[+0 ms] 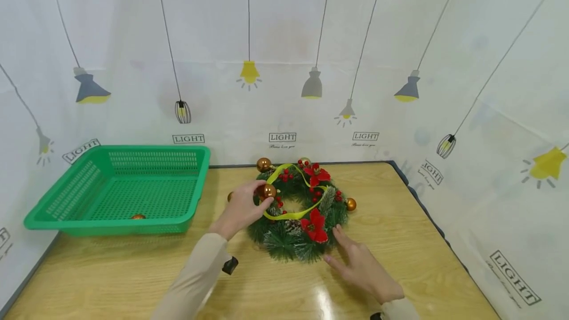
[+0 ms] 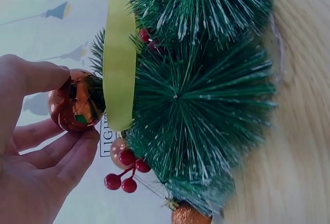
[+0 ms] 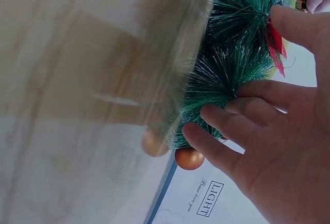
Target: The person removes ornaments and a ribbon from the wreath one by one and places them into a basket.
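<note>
A green Christmas wreath (image 1: 280, 246) lies on the table, trimmed with red poinsettias (image 1: 315, 226), red berries, a yellow ribbon (image 1: 289, 216) and copper-coloured baubles at its rim. My left hand (image 1: 242, 207) pinches a shiny copper bauble (image 1: 269, 190) between thumb and fingers, above the wreath's left side. In the left wrist view that bauble (image 2: 77, 100) is beside the ribbon (image 2: 119, 59). At the wreath's lower right edge, my right hand (image 1: 362, 265) rests with its fingers extended against the greenery. The right wrist view shows those spread fingers (image 3: 232, 126) along the bristly needles.
A green plastic basket (image 1: 202, 181) stands at the left of the wooden table (image 1: 275, 290), with one copper bauble (image 1: 138, 216) lying inside. Behind the table hangs a white cloth (image 1: 284, 23) printed with lamps. A bauble (image 1: 351, 204) sticks out at the wreath's right.
</note>
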`<action>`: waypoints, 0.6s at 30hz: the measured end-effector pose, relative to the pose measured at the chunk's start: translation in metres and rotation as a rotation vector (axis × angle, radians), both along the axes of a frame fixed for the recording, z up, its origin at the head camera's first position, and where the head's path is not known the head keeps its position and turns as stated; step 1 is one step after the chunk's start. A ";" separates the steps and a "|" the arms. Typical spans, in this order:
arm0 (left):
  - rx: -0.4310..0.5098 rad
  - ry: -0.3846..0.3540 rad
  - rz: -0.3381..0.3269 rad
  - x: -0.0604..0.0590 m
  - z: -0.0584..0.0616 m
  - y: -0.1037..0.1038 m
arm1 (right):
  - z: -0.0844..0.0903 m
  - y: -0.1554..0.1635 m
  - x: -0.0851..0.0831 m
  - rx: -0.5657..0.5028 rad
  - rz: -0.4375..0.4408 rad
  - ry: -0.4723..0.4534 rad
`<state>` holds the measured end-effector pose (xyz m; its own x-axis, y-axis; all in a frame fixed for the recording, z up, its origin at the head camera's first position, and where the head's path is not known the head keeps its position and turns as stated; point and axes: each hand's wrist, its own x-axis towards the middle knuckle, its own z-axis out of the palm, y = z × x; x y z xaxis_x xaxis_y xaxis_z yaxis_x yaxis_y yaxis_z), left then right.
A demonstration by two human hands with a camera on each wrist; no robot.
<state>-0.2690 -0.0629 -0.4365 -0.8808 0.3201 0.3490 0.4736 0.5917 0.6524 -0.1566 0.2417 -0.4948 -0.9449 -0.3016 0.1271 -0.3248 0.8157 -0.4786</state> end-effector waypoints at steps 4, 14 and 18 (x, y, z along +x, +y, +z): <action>0.004 0.012 0.009 -0.003 -0.003 0.004 | 0.001 0.000 -0.001 0.013 0.009 0.004; 0.022 -0.015 0.040 0.000 -0.002 -0.008 | -0.002 -0.003 0.001 0.021 0.000 -0.027; 0.027 0.005 0.027 -0.003 0.006 -0.009 | 0.000 0.000 -0.001 0.020 -0.016 -0.016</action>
